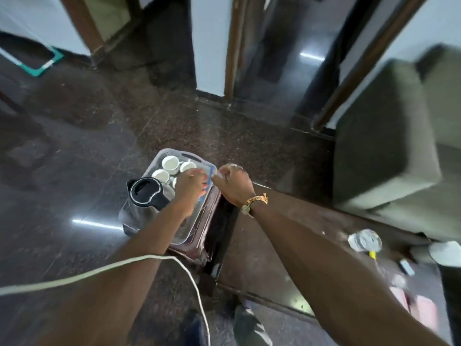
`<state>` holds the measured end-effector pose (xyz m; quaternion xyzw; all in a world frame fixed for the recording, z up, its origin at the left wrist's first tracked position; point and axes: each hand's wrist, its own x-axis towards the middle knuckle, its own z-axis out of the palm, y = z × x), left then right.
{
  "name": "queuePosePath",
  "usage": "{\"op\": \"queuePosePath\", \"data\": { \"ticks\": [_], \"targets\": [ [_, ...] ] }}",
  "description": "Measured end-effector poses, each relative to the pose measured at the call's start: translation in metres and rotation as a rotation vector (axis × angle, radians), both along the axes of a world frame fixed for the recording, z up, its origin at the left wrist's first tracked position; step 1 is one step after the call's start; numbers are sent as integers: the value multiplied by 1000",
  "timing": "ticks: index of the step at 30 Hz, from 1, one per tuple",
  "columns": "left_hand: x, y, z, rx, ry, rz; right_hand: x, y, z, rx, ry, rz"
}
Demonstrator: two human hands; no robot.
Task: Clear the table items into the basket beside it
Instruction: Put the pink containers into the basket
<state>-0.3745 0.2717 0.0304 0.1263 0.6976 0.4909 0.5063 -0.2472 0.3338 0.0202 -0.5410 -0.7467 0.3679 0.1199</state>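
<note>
You are reaching both hands over the basket point(159, 158), which is sitting on a low stand at the table's point(274, 245) 9 o'clock end, already holding white cups point(170, 163) and a kettle point(147, 193). Left hand point(190, 184) and right hand point(233, 183) are curling around something clear (blurred; cannot tell what). Judgement: mid-deposit. Next: release it, then fetch the crumpled bottle point(365, 239) at 3 o'clock.
</note>
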Motion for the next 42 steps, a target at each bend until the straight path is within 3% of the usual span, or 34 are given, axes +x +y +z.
{"op": "queuePosePath", "data": {
  "ticks": [4, 12, 28, 35, 42],
  "targets": [
    [26, -11, 39, 23, 114, -89, 54, -37, 41, 42, 42, -151],
    [142, -18, 95, 125, 193, -497, 192, -93, 89, 102, 52, -448],
    [448, -82, 68, 143, 261, -1071, 501, -233, 66, 72, -1, -848],
    [547, -96, 82, 185, 263, -1230, 587, -261, 69, 69, 57, -1037],
    [627, -89, 44, 122, 265, -1336, 645, -273, 31, -54, 7, -1153]
  ]
}}
